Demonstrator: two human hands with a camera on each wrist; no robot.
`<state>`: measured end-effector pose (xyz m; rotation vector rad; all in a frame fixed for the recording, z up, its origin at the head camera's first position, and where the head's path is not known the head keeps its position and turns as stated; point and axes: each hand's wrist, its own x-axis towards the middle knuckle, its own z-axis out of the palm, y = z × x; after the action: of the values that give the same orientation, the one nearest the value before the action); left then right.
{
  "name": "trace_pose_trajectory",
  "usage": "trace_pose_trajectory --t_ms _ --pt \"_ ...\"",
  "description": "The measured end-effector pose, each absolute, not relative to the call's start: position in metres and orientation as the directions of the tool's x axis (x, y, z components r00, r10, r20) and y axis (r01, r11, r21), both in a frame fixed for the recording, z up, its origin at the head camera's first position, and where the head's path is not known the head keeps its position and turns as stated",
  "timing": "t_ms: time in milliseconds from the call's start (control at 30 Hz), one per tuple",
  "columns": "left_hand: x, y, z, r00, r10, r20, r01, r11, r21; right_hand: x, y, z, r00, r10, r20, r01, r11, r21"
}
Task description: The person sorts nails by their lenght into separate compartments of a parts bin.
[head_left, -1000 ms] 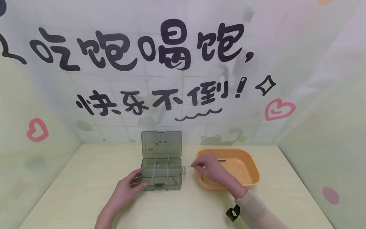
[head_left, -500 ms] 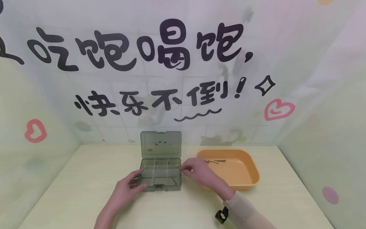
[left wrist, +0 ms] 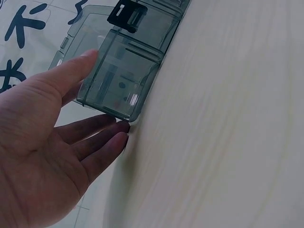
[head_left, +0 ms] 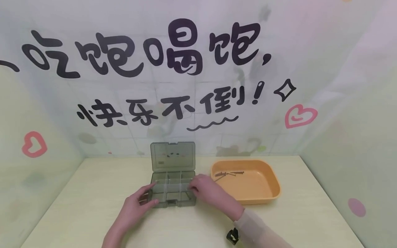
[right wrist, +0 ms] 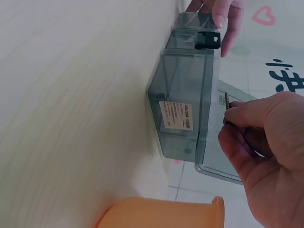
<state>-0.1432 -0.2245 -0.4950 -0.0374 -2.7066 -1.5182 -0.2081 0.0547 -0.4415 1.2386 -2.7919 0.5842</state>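
Note:
A grey see-through compartment box stands with its lid raised, a few thin dark pieces lying in its front compartments. At its left end my left hand holds the box, thumb along the front edge and fingers at the side; the left wrist view shows this hand close up. My right hand is over the box's right end. Between thumb and fingertips it pinches a small screw, whose threaded end points up in the right wrist view. The head view hides that screw behind the fingers.
An orange tray stands right of the box, with several loose screws at its left back. The raised lid stands near the printed back wall. Side walls flank the pale wooden table.
My right hand has moved left from the tray's edge to above the box's right end, carrying the screw. More screws in the tray are uncovered. The left hand stays on the box.

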Motion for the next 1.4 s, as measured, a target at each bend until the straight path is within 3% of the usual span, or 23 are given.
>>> trace_pose_trajectory --t_ms 367,800,1033,1400 --pt "-0.143 -0.225 -0.494 -0.999 0.007 0.05 0.047 0.507 0.861 -0.206 0.05 -0.45 -0.627 -0.747 0.22 -0.774 0.566 -0.284" --pt "-0.142 -0.223 -0.493 -0.998 -0.003 0.059 0.049 0.528 0.848 -0.212 0.072 -0.438 -0.664 -0.716 0.215 -0.734 0.571 -0.367" --pt "-0.141 -0.221 -0.493 -0.998 -0.009 0.056 0.043 0.525 0.85 -0.218 0.093 -0.434 -0.711 -0.664 0.233 -0.691 0.597 -0.408" --pt "-0.142 -0.221 -0.493 -0.998 -0.003 0.067 0.055 0.53 0.846 -0.236 0.13 -0.442 -0.85 -0.479 0.221 -0.494 0.575 -0.653"
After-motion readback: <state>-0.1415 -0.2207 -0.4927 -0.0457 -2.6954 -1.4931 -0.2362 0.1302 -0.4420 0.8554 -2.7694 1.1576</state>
